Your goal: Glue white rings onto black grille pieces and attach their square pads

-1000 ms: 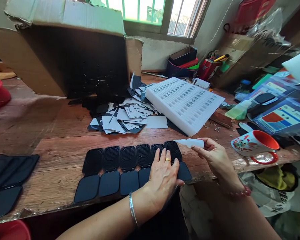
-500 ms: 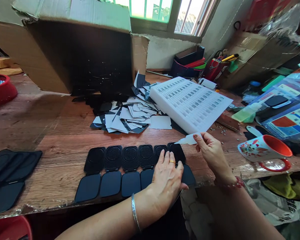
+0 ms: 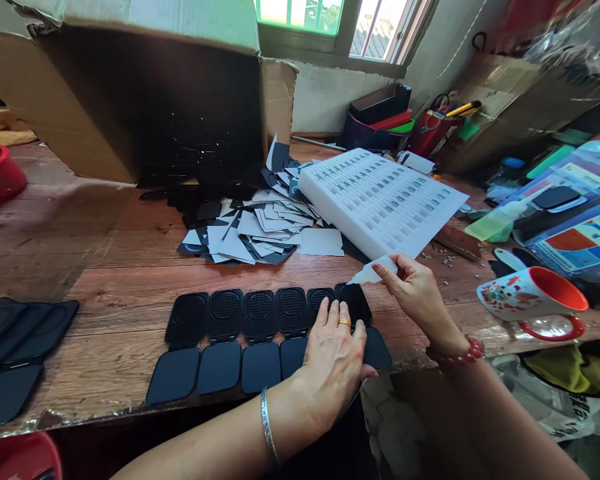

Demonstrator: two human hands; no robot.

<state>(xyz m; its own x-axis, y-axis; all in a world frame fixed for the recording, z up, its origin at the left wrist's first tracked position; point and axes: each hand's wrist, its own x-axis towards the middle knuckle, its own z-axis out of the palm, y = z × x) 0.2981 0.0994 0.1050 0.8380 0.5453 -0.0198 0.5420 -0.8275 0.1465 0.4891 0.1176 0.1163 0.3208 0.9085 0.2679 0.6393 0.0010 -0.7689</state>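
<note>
Several black hinged cases (image 3: pixel 259 315) lie unfolded in a row along the table's front edge, ridged halves at the back and smooth halves in front. My left hand (image 3: pixel 336 353) rests flat across the right part of that row, fingers stretched, covering parts of the cases under it. In my right hand (image 3: pixel 413 287) is a small white squeeze bottle (image 3: pixel 375 270), pinched between thumb and fingers and tilted. Its thin nozzle points left, at the back edge of the rightmost case (image 3: pixel 356 305). From here I cannot tell whether the tip touches it.
Behind the row are a pile of cut paper pieces (image 3: pixel 260 223) and a white foam block (image 3: pixel 340 200) with small slotted items. A large cardboard box (image 3: pixel 277 100) stands at the back left. More black cases (image 3: pixel 17 393) lie left; a mug (image 3: pixel 510 293) sits right.
My right hand has shifted slightly left and up with the bottle, its nozzle lowering a little towards the rightmost case. My left hand has stayed in place on the cases.
</note>
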